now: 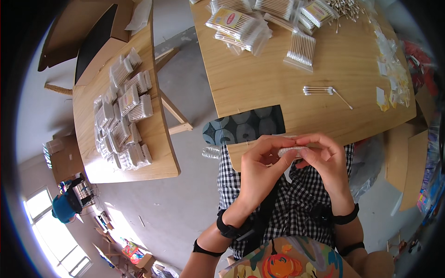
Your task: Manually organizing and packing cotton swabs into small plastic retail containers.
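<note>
A small pack of cotton swabs (288,151) is held between both hands at the near edge of the table, its white tips showing. The fingers of my left hand (262,169) are closed around its left side. My right hand (324,162) pinches the other side with thumb and fingers. Most of the pack is hidden behind my fingers. Beyond my hands, a short row of loose cotton swabs (318,90) lies on the wooden table (259,78), with a single swab (343,99) slanting away beside it. A clear bag of swabs (301,51) lies farther back.
Stacked swab packs (236,25) and a loose swab heap (350,8) cover the table's far side. Clear bags with yellow labels (394,88) line its right edge. A second table (157,162) at left bears many swab packs (123,111) and an open cardboard box (99,46).
</note>
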Demonstrator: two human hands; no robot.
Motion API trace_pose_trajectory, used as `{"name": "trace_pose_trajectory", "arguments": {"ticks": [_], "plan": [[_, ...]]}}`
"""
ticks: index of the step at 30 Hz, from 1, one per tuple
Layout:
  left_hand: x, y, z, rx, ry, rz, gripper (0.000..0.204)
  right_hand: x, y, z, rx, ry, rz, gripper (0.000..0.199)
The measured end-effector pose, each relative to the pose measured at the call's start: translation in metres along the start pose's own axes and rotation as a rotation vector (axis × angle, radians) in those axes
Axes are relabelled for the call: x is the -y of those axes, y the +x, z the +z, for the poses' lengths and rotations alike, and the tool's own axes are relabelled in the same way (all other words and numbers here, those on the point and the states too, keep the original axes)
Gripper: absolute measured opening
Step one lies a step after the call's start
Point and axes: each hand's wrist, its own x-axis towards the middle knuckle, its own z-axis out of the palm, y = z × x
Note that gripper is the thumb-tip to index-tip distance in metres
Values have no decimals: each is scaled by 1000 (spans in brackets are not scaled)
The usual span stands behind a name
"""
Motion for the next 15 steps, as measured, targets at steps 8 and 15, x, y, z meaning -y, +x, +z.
{"name": "trace_pose_trajectory", "arguments": {"ticks": [8, 15], "plan": [[1, 7, -1, 0, 77, 46, 20, 1, 11, -2, -9, 14, 28, 17], [-3, 4, -11, 79, -60, -16, 21, 1, 12, -9, 34, 83, 64, 16]]}}
